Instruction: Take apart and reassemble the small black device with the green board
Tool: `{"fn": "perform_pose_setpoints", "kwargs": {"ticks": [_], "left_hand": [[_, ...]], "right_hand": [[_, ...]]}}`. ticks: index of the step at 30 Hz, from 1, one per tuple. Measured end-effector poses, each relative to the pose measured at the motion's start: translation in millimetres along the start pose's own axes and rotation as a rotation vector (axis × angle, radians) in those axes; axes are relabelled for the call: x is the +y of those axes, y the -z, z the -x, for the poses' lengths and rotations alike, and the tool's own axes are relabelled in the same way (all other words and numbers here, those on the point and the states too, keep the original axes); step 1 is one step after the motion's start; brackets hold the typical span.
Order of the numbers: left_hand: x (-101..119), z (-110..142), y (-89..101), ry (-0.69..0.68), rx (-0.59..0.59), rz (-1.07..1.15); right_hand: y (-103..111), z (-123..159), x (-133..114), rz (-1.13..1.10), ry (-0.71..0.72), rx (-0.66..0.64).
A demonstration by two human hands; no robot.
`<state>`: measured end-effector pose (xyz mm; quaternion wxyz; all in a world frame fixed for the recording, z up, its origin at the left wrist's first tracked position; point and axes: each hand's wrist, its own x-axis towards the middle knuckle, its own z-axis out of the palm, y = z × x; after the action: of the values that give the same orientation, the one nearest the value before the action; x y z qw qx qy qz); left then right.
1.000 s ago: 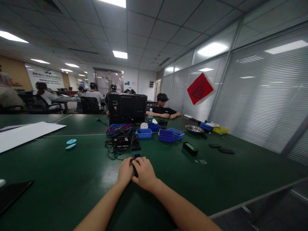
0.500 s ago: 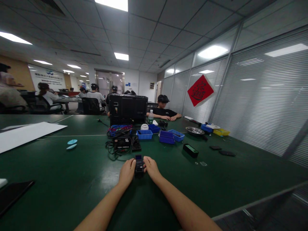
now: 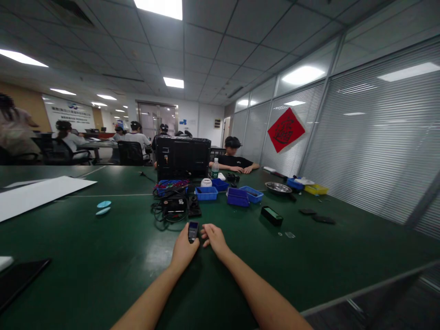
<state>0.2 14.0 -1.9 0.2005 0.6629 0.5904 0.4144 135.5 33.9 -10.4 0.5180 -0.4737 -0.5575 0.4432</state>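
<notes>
A small dark phone (image 3: 193, 230) with a bluish lit screen stands upright in my left hand (image 3: 184, 250), whose fingers are wrapped round its lower part. My right hand (image 3: 213, 237) rests just to the right of it on the green table (image 3: 103, 266), fingers loosely curled and apart from the phone, holding nothing that I can see. Both forearms reach in from the bottom edge.
Beyond my hands lie a black device with tangled cables (image 3: 173, 206), several blue bins (image 3: 206, 192), a black case (image 3: 183, 158), a black box (image 3: 271, 215), a metal bowl (image 3: 277, 187). A white sheet (image 3: 37, 192) and dark tablet (image 3: 20, 277) sit left. A person (image 3: 235, 158) sits opposite.
My hands have parted. The right hand let go of the phone and moved slightly right; the left hand now holds it alone and has tilted it upright.
</notes>
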Motion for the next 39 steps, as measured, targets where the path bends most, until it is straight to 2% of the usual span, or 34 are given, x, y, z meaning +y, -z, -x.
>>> {"fn": "perform_pose_setpoints", "kwargs": {"ticks": [5, 8, 20, 27, 34, 39], "left_hand": [[-1, 2, 1.4, 0.049, 0.004, 0.013], [0, 4, 4.3, 0.061, -0.002, -0.010], [8, 19, 20.4, 0.121, 0.020, -0.111], [-5, 31, 40.8, 0.136, 0.044, -0.120], [-13, 36, 66.6, 0.170, 0.090, -0.172], [-28, 32, 83.4, 0.203, 0.159, -0.224]], "right_hand": [[29, -9, -1, 0.441, 0.109, 0.255], [44, -12, -2, 0.507, 0.083, 0.340], [61, -9, -1, 0.478, 0.089, 0.386], [71, -10, 1, 0.491, 0.079, 0.436], [71, -10, 1, 0.503, 0.085, 0.411], [71, -10, 3, 0.509, 0.086, 0.393]]}}
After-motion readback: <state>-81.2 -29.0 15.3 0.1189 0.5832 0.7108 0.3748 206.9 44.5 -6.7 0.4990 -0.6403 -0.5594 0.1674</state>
